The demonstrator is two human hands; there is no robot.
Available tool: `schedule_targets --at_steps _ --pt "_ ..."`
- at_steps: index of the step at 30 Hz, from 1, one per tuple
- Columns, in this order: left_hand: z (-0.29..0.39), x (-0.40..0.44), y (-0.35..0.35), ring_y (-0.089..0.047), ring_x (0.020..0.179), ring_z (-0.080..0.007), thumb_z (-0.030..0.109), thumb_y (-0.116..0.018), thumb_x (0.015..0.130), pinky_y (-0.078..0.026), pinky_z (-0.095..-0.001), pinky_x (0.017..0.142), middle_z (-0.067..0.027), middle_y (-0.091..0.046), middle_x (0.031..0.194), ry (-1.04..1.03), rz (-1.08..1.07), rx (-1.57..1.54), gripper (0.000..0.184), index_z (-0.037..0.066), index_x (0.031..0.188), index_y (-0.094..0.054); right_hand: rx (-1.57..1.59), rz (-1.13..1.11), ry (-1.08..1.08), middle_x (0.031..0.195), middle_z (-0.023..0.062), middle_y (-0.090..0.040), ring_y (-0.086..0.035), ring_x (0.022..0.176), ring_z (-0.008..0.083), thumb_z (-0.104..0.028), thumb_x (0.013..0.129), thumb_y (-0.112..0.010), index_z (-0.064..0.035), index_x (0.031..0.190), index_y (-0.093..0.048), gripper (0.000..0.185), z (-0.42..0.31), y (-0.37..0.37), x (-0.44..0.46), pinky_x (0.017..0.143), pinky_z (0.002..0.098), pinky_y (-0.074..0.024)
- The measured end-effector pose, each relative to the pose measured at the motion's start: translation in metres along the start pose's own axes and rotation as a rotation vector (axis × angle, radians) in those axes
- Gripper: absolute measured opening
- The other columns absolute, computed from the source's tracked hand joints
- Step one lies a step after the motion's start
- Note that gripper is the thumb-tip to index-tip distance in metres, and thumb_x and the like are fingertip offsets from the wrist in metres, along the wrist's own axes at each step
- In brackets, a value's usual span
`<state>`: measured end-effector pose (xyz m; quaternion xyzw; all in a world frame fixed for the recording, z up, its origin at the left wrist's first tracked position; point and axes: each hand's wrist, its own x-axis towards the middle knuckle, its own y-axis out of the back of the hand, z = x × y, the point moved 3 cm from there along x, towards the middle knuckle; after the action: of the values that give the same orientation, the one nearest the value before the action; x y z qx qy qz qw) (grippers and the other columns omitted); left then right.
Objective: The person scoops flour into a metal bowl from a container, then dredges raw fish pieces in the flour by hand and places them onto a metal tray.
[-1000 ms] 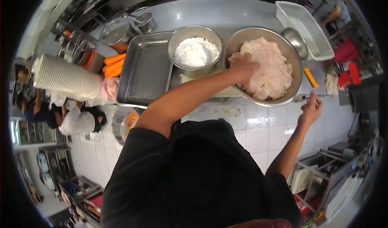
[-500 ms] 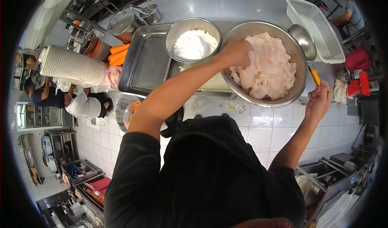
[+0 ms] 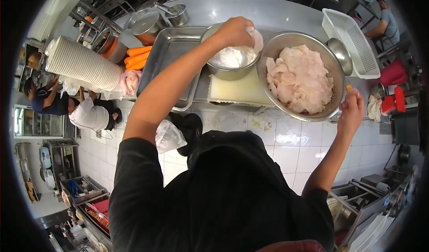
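My left hand [image 3: 237, 32] pinches a pale, limp piece of raw meat [image 3: 256, 39] over the steel bowl of white flour [image 3: 231, 57]. Right of that bowl stands a larger steel bowl [image 3: 277, 101] heaped with pale raw meat slices [image 3: 300, 80]. Beside its lower right rim is my right hand [image 3: 352, 102], fingers curled in; what they hold, if anything, is hidden. A yellow handle [image 3: 349, 87] shows just above these fingers. The metal tray [image 3: 175, 50] lies left of the flour bowl, partly behind my left forearm.
A pale cutting board [image 3: 239, 90] lies below the flour bowl. Carrots [image 3: 137, 58], stacked containers [image 3: 82, 64] and pots [image 3: 147, 26] stand left. At right are an empty steel bowl [image 3: 339, 55] and a white basket [image 3: 353, 44]. Other people are at far left and upper right.
My left hand has left the meat bowl and moved left to the flour bowl with a piece of meat. My right hand has curled its fingers near the yellow handle.
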<state>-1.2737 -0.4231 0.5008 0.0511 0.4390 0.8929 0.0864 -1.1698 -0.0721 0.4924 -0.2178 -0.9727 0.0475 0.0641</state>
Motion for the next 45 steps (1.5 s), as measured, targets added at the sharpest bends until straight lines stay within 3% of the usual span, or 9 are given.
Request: schedule_targets --at_steps 6,11,17,21,27,30,34,38,45 --pt "-0.036 -0.02 0.004 -0.057 0.086 -0.0218 0.016 -0.067 0.055 -0.045 -0.0279 0.074 -0.0116 -0.06 0.095 -0.139 -0.057 0.078 0.048 0.013 0.102 -0.061 -0.532 -0.465 0.388 0.067 0.0038 -0.055 -0.05 0.062 0.0105 -0.013 0.07 -0.066 0.001 0.091 -0.059 0.026 -0.004 -0.15 -0.027 0.056 0.0242 -0.0409" --pt "-0.057 -0.102 0.068 -0.056 0.087 -0.0246 0.02 -0.068 0.061 -0.045 -0.0316 0.077 -0.0095 -0.06 0.099 -0.111 0.248 -0.081 0.042 0.012 0.101 -0.061 -1.144 -0.804 0.412 0.086 0.0168 -0.059 -0.057 0.083 0.0284 -0.034 0.063 -0.067 0.0013 0.1 -0.056 0.052 0.039 -0.257 -0.023 0.074 0.0347 -0.0446" --pt "-0.157 -0.311 0.117 -0.057 0.074 -0.0131 0.005 -0.062 0.072 -0.046 -0.0243 0.07 -0.0083 -0.06 0.082 0.35 0.63 -0.7 0.03 -0.002 0.101 -0.057 -1.35 -0.939 0.423 0.119 0.0203 -0.047 -0.047 0.107 0.0357 -0.039 0.058 -0.068 -0.0019 0.128 -0.027 0.089 0.103 -0.318 -0.047 0.089 0.0365 -0.0401" --pt "-0.237 -0.424 0.075 -0.055 0.08 -0.0118 0.012 -0.057 0.077 -0.044 -0.0235 0.068 -0.005 -0.06 0.091 0.713 0.847 -0.928 0.025 0.002 0.101 -0.056 -1.504 -0.893 0.315 0.116 0.0218 -0.048 -0.048 0.107 0.0339 -0.021 0.057 -0.068 0.0004 0.122 -0.036 0.075 0.096 -0.341 -0.056 0.089 0.0364 -0.0404" --pt "-0.333 -0.565 -0.059 -0.051 0.057 -0.0102 0.007 -0.059 0.068 -0.042 -0.0238 0.051 -0.0039 -0.059 0.072 1.241 0.775 -0.674 0.033 0.002 0.101 -0.058 -1.242 -1.101 0.198 0.112 0.0186 -0.052 -0.052 0.102 0.0277 -0.02 0.06 -0.062 0.0012 0.104 -0.053 0.05 0.084 -0.351 -0.01 0.085 0.0342 -0.0409" --pt "-0.33 -0.597 -0.107 -0.05 0.051 -0.0139 0.006 -0.062 0.065 -0.041 -0.0252 0.044 -0.0071 -0.057 0.07 1.451 0.852 -0.796 0.034 0.001 0.098 -0.057 -1.002 -1.14 -0.228 0.108 0.0164 -0.055 -0.053 0.098 0.025 -0.021 0.06 -0.061 0.0031 0.105 -0.053 0.052 0.079 -0.352 -0.013 0.083 0.0307 -0.0406" --pt "-0.336 -0.626 -0.166 -0.05 0.053 -0.0203 0.01 -0.062 0.067 -0.042 -0.0298 0.046 -0.0069 -0.057 0.075 1.69 0.647 -0.87 0.031 0.008 0.097 -0.057 -1.544 -1.12 0.496 0.115 0.0197 -0.05 -0.048 0.106 0.0309 -0.026 0.064 -0.061 0.0018 0.11 -0.051 0.055 0.086 -0.349 -0.005 0.09 0.0346 -0.0374" --pt "-0.328 -0.625 -0.176 -0.049 0.052 -0.0203 0.011 -0.062 0.067 -0.043 -0.0312 0.047 -0.0082 -0.055 0.071 1.737 0.703 -0.886 0.027 0.008 0.094 -0.058 -1.49 -1.145 0.568 0.103 0.0253 -0.054 -0.051 0.099 0.038 -0.029 0.063 -0.064 -0.0047 0.126 -0.033 0.074 0.088 -0.335 -0.046 0.086 0.0379 -0.0408" --pt "-0.33 -0.603 -0.167 -0.053 0.065 -0.0233 0.012 -0.062 0.066 -0.045 -0.0337 0.055 -0.0097 -0.058 0.086 1.694 0.655 -0.874 0.039 0.007 0.104 -0.055 -1.323 -1.005 0.605 0.096 0.0245 -0.056 -0.051 0.095 0.0376 -0.011 0.064 -0.064 0.001 0.103 -0.047 0.045 0.088 -0.337 -0.017 0.082 0.041 -0.0418"
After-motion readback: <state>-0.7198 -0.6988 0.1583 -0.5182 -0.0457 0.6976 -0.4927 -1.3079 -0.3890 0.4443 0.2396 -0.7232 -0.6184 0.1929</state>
